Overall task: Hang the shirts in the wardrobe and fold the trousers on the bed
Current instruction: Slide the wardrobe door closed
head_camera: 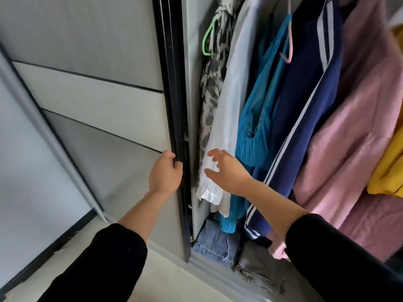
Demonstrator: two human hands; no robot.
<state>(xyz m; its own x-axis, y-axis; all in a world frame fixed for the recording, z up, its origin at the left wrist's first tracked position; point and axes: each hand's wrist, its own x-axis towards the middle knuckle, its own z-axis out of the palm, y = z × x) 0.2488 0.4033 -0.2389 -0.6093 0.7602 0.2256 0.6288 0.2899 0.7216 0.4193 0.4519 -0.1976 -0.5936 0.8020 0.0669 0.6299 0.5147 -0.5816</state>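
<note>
The wardrobe stands open in front of me, its grey sliding door (104, 105) pushed to the left. My left hand (165, 173) grips the door's black edge (174, 88). My right hand (226, 171) hovers with fingers spread, holding nothing, just in front of the cuff of a hanging white shirt (229, 88). Beside that shirt hang a black-and-white patterned garment (212, 79), a teal top (259, 118), a navy jacket with white stripes (305, 101) and a pink coat (357, 118). The bed is out of view.
A green hanger (208, 38) and a pink hanger (289, 40) show among the clothes. Folded jeans (216, 243) and grey folded trousers (259, 271) lie on the wardrobe floor. A yellow garment (390, 171) hangs at the far right. Pale floor (165, 277) lies below.
</note>
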